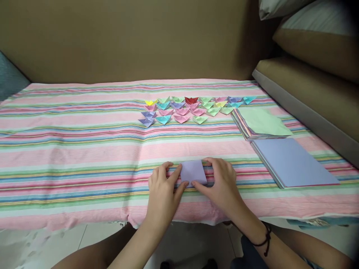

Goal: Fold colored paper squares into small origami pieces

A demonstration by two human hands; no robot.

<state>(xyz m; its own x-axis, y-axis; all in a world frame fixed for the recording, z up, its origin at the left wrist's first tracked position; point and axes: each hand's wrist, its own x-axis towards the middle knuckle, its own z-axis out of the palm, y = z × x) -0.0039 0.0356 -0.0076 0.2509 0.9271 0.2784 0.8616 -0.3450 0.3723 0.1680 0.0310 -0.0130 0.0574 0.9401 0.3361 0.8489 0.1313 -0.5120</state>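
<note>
Purple paper (pixel 194 172), folded into a small, near-square packet, lies flat between the two hands, on the striped cloth (pixel 92 153). Neither hand is closed round it. On the left hand (pixel 165 183), thumb and index finger stand moderately apart: the index tip rests at the packet's left edge, the thumb tip at its near edge, and the other fingers curl off to the side. On the right hand (pixel 223 179) the gap is wider: the thumb reaches in to the near edge, just beside the other thumb, while the index finger bends round towards the far right corner; whether that tip touches paper I cannot tell. Beyond the grip, well apart from it, sit rows of small folded paper boats (pixel 182 111) in mixed colours. To the right of the grip lie a purple-topped paper stack (pixel 294 162) and, farther off, a green-topped paper stack (pixel 263 121).
</note>
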